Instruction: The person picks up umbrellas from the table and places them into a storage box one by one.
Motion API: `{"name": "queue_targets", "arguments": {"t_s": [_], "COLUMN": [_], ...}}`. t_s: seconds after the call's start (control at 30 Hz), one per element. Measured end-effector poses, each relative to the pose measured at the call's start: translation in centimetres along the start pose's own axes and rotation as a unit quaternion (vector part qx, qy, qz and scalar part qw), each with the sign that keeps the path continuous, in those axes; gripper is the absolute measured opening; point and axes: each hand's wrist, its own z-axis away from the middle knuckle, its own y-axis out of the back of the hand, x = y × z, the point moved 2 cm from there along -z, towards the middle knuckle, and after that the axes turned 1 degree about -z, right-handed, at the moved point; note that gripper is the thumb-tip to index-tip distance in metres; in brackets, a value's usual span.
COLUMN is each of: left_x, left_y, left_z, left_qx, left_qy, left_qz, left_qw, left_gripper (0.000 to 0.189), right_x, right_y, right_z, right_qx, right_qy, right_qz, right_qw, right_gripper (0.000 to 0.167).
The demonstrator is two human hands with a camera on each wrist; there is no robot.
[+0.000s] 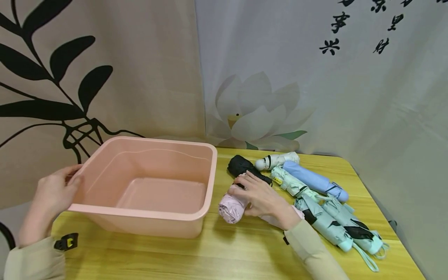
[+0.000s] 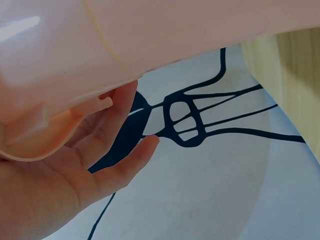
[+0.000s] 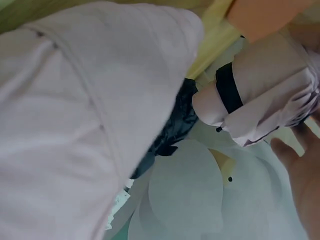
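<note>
The left hand (image 1: 57, 192) grips the pink basin (image 1: 147, 224) by its left rim; a slack hold could let it slip. Further right, over the tabletop (image 1: 147, 256), the right hand (image 1: 261, 200) clasps a lilac umbrella (image 1: 231, 209), whose swing might knock the nearby black umbrella (image 1: 241, 165).

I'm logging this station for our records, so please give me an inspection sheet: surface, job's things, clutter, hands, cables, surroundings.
Surface: yellow wood-grain tabletop.
Job's things: pink basin, nothing seen inside; pale pink folded umbrella; black folded umbrella, white folded umbrella, blue folded umbrella, three mint-green folded umbrellas.
Clutter: nothing seen.
Hands: left hand grips the basin's left rim; right hand holds the pale pink folded umbrella.
Cables: dark curved strip at the head view's left edge; cannot tell whether it is a cable.
Surroundings: pale backdrop printed with black leaves, a lotus and characters.
</note>
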Motion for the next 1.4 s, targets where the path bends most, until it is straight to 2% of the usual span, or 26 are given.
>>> {"name": "queue_targets", "arguments": {"t_s": [0.23,0.73,1.1,1.4], "left_x": [0.1,1.7,2.5,3.5], "left_y": [-0.2,-0.5,-0.9,-1.2], "left_z": [0.1,0.9,1.2,1.6], "left_qx": [0.015,0.023,0.029,0.048], "left_qy": [-0.026,-0.040,-0.047,-0.074], "left_qz": [-0.001,-0.003,-0.001,-0.001], "left_qw": [0.9995,0.9989,0.9985,0.9961], "left_gripper": [0.051,0.047,0.045,0.040], "right_x": [0.2,1.3,1.8,2.0], "right_y": [1.2,4.6,6.2,7.3], "right_z": [0.3,0.4,0.3,-0.6], "right_qx": [0.040,0.129,0.158,0.192], "right_qy": [-0.032,-0.051,-0.088,-0.084], "right_qz": [-0.022,-0.008,-0.012,-0.009], "right_qw": [0.9984,0.9903,0.9835,0.9778], "right_gripper": [0.067,0.075,0.072,0.069]}}
